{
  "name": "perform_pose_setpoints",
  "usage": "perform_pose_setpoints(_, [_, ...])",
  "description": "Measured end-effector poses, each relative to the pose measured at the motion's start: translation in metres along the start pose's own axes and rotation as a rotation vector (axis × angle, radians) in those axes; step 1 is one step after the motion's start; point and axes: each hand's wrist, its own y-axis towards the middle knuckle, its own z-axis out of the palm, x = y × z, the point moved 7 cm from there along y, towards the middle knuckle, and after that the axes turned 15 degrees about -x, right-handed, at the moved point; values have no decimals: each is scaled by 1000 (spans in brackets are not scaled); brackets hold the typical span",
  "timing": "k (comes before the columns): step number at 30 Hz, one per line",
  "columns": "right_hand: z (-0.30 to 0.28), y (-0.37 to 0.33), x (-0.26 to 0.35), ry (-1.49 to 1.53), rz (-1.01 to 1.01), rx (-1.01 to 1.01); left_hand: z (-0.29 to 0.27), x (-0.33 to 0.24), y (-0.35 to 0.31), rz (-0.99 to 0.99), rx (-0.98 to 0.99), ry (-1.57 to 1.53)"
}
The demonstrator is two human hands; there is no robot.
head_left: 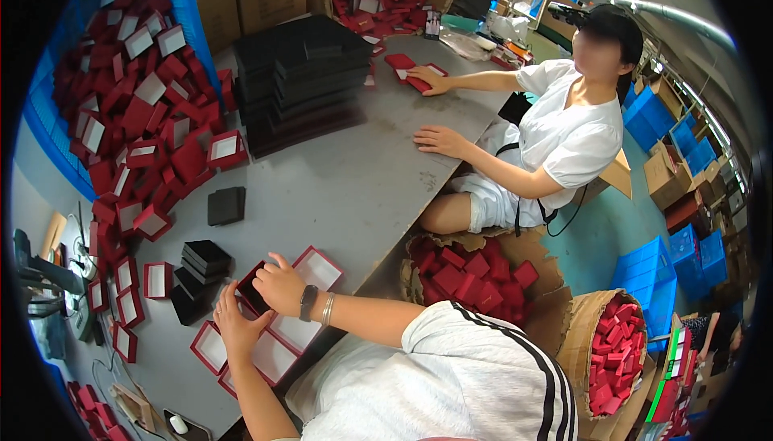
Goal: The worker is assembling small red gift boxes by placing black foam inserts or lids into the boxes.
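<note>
In front of me, a small red box (pixel 249 289) with a black pad in it lies between my hands. My right hand (pixel 279 286), wearing a dark watch and bracelets, rests over its right side with the fingers apart. At its lower left is my left hand (pixel 235 325), fingers stretched out, touching or very near the rim. Around them lie several open red boxes with white insides, such as one at the upper right (pixel 319 270) and one at the left (pixel 211 347). Just beyond my left hand stand small stacks of black pads (pixel 204 258).
A big heap of red boxes (pixel 145 131) spills from a blue crate (pixel 201 30) on the left. Large black sheets (pixel 298 78) are stacked at the back. Across the grey table (pixel 346 179), a co-worker (pixel 572 119) handles red boxes. Cartons of red boxes (pixel 475 276) stand right.
</note>
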Motion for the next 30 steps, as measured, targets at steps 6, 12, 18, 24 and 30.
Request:
perform_pose_setpoints(6, [6, -3, -13, 190, 74, 126, 3, 1, 1, 4, -4, 3])
perform_pose_setpoints(12, [7, 4, -12, 303, 147, 194, 2, 0, 0, -3, -3, 19])
perform_pose_setpoints(18, [12, 10, -26, 232, 139, 66, 8, 4, 0, 30, -20, 37])
perform_pose_setpoints(24, [5, 32, -76, -130, 126, 6, 5, 16, -8, -13, 30, 129])
perform_pose_setpoints(30, [-76, 25, -209, -190, 387, -145, 2, -6, 2, 1, 44, 90])
